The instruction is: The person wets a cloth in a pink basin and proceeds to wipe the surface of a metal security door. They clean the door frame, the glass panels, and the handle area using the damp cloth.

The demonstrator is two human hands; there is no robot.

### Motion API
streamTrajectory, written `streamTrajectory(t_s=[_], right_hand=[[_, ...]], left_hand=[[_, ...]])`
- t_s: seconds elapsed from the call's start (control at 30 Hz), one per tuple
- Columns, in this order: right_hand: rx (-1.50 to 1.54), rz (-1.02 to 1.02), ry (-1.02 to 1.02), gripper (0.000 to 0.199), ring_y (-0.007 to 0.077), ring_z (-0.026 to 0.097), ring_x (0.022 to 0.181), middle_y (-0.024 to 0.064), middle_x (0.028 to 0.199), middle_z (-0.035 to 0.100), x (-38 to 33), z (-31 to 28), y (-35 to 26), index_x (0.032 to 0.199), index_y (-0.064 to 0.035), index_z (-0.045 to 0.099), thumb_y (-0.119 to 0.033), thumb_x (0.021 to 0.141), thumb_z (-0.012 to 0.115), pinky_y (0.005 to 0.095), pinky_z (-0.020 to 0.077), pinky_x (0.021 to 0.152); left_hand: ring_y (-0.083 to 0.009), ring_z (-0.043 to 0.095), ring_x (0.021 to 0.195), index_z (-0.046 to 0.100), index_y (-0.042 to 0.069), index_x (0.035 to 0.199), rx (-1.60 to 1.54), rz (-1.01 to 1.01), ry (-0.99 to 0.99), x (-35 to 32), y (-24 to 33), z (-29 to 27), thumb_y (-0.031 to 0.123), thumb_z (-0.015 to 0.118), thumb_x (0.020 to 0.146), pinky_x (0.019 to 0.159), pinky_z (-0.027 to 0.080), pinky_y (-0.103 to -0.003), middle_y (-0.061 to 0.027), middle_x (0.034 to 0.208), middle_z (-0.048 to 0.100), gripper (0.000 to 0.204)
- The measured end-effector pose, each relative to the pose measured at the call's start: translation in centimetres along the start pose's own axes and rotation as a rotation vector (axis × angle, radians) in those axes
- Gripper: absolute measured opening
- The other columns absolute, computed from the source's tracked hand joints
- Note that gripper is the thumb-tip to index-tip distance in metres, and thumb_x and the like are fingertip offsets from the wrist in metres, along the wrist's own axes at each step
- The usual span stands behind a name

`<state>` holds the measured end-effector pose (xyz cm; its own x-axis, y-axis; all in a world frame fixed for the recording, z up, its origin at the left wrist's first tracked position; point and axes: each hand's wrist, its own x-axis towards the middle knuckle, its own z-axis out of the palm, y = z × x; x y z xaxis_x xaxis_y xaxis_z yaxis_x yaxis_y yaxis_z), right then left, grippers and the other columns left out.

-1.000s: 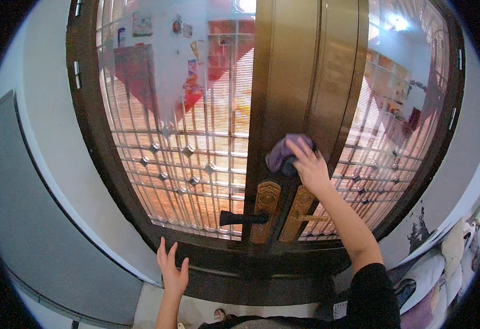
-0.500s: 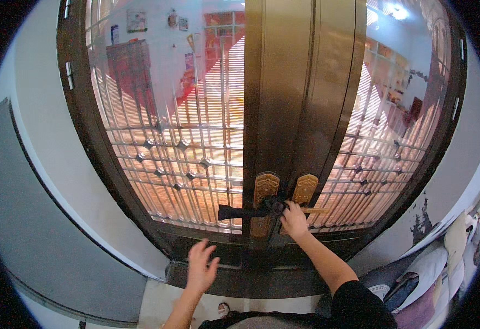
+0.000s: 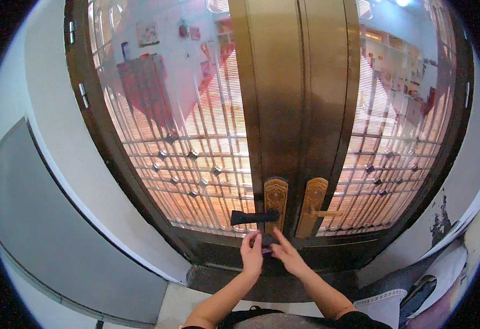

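My left hand (image 3: 251, 256) and my right hand (image 3: 288, 255) are close together in front of the double door, just below its handles. Between them is a small dark, soft-looking piece (image 3: 267, 242); its kind is unclear. My left thumb and fingers pinch it. On its other side, my right index finger points up while the other fingers curl against it. Above my hands, a black sleeve-like cover (image 3: 248, 217) wraps the left lever handle, which has an ornate gold plate (image 3: 276, 193). The right lever handle (image 3: 329, 213) is bare gold.
Dark-framed door leaves hold glass panes with metal grilles (image 3: 207, 175). To the left stands a grey panel (image 3: 70, 230) against a white wall. Hung or piled clothes (image 3: 426, 285) fill the lower right, beside a wall with peeling paint (image 3: 441, 222).
My right hand has left the handles and come down with a dark piece. My left hand has moved right and up to meet it. The black bundle at the lever's pivot is gone.
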<state>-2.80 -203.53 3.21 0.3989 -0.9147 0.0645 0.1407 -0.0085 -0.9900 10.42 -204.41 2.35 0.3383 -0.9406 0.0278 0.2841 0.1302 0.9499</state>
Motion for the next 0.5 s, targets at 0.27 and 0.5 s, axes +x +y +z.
streamTrajectory(t_s=[0.27,0.5], right_hand=[[0.005,-0.211,0.457,0.041,0.0174,0.055,0.107,0.0105,0.116,0.059,-1.4,-5.7,-0.4,0.129,-0.0036,0.043,-0.022,0.093,0.05,0.0286,0.044,0.084],[-0.154,-0.03,0.471,0.032,0.0155,0.058,0.097,0.0089,0.108,0.063,-3.0,-12.4,1.8,0.121,-0.0016,0.051,-0.018,0.094,0.049,0.0277,0.0453,0.08]], left_hand=[[-0.0365,0.043,0.115,0.042,0.002,0.126,0.585,1.136,-0.231,6.9,9.5,9.9,0.015,0.061,0.084,0.1,0.033,-0.043,-0.0186,0.129,0.042,0.049],[-0.0279,0.051,0.104,0.035,0.007,0.136,1.513,0.88,-0.333,9.6,0.7,10.3,0.017,0.062,0.077,0.084,0.044,-0.042,-0.0157,0.137,0.037,0.066]])
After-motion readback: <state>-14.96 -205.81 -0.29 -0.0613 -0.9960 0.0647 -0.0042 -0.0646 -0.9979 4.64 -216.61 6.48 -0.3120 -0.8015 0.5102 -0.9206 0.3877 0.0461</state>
